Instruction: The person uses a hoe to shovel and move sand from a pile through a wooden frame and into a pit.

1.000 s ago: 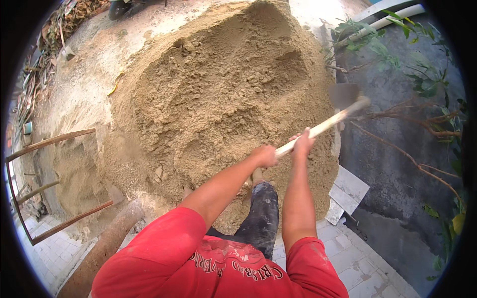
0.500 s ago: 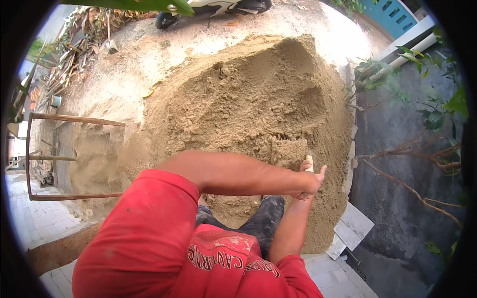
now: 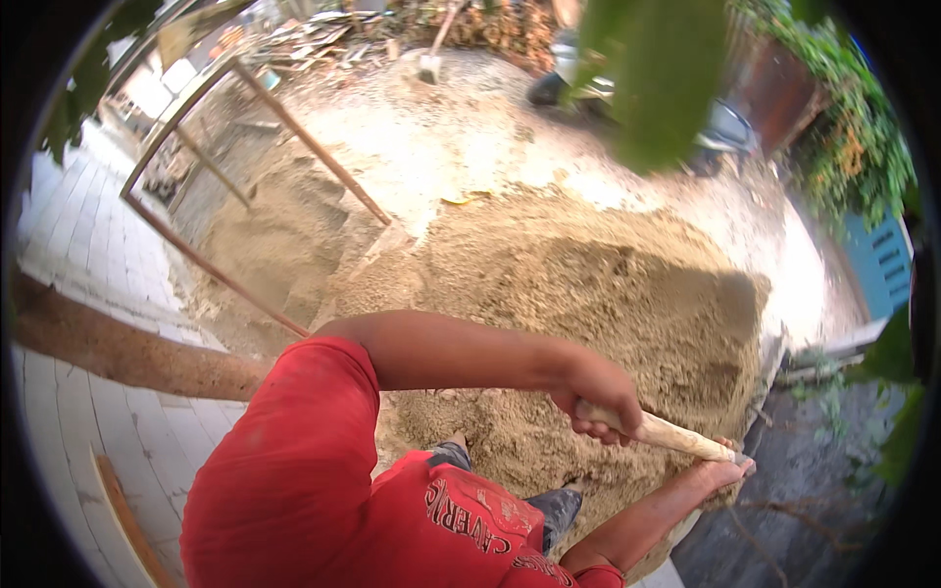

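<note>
A pale wooden handle (image 3: 676,434), apparently a shovel's, slants across in front of me to the right. My left hand (image 3: 606,400) is closed round its upper end. Farther along, my right hand (image 3: 727,471) grips it beside a grey metal socket. The shovel's blade cannot be made out; damp sand shows just by my right hand. Beneath both arms spreads a large heap of brown sand (image 3: 588,284), with its far right side in shade. My feet stand at the heap's near edge.
To the left a wooden-framed screen (image 3: 142,211) leans over a smaller sand pile (image 3: 260,220). A brown pole (image 3: 127,343) crosses the pale tiles (image 3: 74,225). Another long-handled tool (image 3: 431,67) stands at the back. Leaves (image 3: 652,78) hang close overhead; a dark wall (image 3: 784,529) borders the right.
My view has turned toward the left. The hands, crossed close together at the sand before, are now apart along the handle, which has swung up and to the right.
</note>
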Motion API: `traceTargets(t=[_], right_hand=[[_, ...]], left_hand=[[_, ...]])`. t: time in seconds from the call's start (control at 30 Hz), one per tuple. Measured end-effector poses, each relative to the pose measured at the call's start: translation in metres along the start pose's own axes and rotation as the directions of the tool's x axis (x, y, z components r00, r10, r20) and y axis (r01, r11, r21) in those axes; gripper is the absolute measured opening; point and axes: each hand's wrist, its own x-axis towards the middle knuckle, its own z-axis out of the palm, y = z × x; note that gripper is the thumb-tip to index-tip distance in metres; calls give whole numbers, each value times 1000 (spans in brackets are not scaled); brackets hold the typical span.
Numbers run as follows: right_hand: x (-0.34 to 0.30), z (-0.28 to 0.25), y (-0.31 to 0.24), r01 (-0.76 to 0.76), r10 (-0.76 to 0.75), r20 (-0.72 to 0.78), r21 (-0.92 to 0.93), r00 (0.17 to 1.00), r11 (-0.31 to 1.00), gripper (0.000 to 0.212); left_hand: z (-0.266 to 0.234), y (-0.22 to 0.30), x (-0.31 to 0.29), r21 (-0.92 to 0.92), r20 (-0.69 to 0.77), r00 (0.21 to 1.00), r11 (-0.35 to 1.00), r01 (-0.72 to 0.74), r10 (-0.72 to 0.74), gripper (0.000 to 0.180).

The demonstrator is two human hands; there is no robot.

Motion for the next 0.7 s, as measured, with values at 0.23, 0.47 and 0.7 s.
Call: traceTargets(t=[0.23,0.47,0.7], right_hand=[[-453,269,201,-104,223,264,-400,938,911,40],[-687,355,348,-823,678,708,-496,-198,278,35],[-626,313,359,-759,703,679,-338,212,556,35]], left_hand=[[-69,-323,-355,-291,-408,811,783,-550,418,44],[228,-304,-607,203,-944,-223,959,195,245,59],[187,-321,-522,0,-906,-361,855,518,220,57]])
